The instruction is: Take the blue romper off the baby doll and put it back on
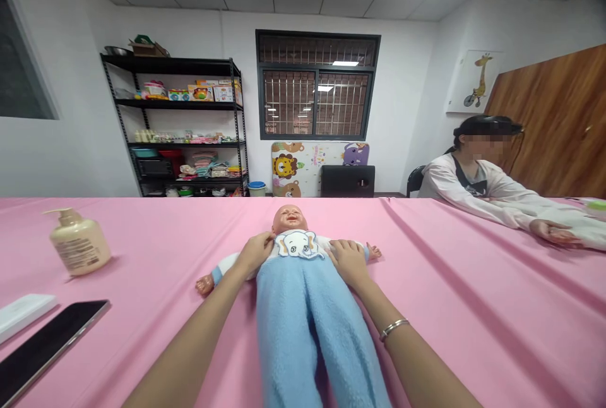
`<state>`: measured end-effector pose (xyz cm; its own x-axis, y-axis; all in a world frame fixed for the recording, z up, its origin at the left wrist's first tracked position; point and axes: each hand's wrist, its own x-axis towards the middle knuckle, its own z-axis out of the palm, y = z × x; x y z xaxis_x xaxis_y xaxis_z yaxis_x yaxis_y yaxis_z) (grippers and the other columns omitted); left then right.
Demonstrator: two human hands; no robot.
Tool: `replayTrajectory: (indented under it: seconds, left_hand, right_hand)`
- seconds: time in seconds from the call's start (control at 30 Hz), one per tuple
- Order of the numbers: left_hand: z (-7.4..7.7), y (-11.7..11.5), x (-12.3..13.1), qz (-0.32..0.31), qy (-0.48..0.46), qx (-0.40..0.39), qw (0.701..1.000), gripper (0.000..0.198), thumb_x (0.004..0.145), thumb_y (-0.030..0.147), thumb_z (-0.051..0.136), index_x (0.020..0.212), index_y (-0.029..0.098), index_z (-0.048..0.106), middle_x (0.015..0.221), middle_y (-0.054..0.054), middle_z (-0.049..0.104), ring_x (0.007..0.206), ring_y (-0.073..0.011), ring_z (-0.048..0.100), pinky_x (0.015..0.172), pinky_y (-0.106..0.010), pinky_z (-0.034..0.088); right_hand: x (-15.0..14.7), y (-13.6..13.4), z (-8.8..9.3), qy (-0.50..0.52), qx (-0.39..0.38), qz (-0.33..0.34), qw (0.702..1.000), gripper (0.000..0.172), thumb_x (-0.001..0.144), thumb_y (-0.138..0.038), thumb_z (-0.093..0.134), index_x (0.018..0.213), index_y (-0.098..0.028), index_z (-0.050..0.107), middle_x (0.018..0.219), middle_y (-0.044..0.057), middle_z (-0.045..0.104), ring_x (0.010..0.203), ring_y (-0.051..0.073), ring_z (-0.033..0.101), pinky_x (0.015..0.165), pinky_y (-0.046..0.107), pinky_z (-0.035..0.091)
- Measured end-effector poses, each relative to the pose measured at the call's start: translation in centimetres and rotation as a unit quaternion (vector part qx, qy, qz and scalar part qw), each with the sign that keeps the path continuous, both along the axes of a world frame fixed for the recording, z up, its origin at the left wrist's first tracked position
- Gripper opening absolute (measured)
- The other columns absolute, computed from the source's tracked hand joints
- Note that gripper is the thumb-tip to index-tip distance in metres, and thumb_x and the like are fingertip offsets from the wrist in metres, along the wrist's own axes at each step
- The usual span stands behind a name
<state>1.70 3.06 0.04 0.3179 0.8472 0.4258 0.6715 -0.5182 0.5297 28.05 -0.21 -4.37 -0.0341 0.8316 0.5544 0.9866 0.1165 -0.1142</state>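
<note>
A baby doll (290, 220) lies face up on the pink cloth, its head toward the far edge. It wears blue fleece overalls (303, 307) with a white elephant bib over a white top with blue cuffs. At the doll's shoulder on the left of the view, my left hand (256, 252) has its fingers closed at the collar beside the bib; what they pinch is too small to make out. My right hand (349, 260) rests on the other shoulder and sleeve, palm down with its fingers spread out.
A beige pump bottle (80, 245) stands at the left on the pink cloth (156, 256). Nearer lie a black phone (50, 345) and a white box-like object (23, 314). Another person (478, 174) sits at the right, arms on the table. Black shelves (175, 105) stand behind.
</note>
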Motion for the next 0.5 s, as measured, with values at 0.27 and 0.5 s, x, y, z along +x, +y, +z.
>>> replayTrajectory:
  seconds: [0.27, 0.5]
  left_hand:
    - [2.0, -1.7, -1.0, -0.107, 0.001, -0.191, 0.976, 0.054, 0.071, 0.032, 0.05, 0.123, 0.017, 0.048, 0.12, -0.006, 0.055, 0.107, -0.0245, 0.051, 0.089, -0.032, 0.042]
    - [2.7, -1.1, -1.8, -0.154, 0.024, -0.246, 0.957, 0.074, 0.059, 0.03, 0.061, 0.129, 0.018, 0.04, 0.129, -0.006, 0.047, 0.115, -0.0258, 0.044, 0.096, -0.031, 0.038]
  right_hand:
    - [-0.1, 0.2, -0.2, -0.004, -0.002, -0.006, 1.0, 0.031, 0.09, -0.041, 0.039, 0.108, -0.023, 0.056, 0.104, 0.005, 0.058, 0.099, 0.021, 0.046, 0.086, 0.034, 0.025]
    - [-0.5, -0.8, 0.6, -0.021, 0.009, -0.017, 1.0, 0.033, 0.09, -0.041, 0.037, 0.11, -0.022, 0.056, 0.104, 0.007, 0.057, 0.098, 0.021, 0.047, 0.085, 0.034, 0.027]
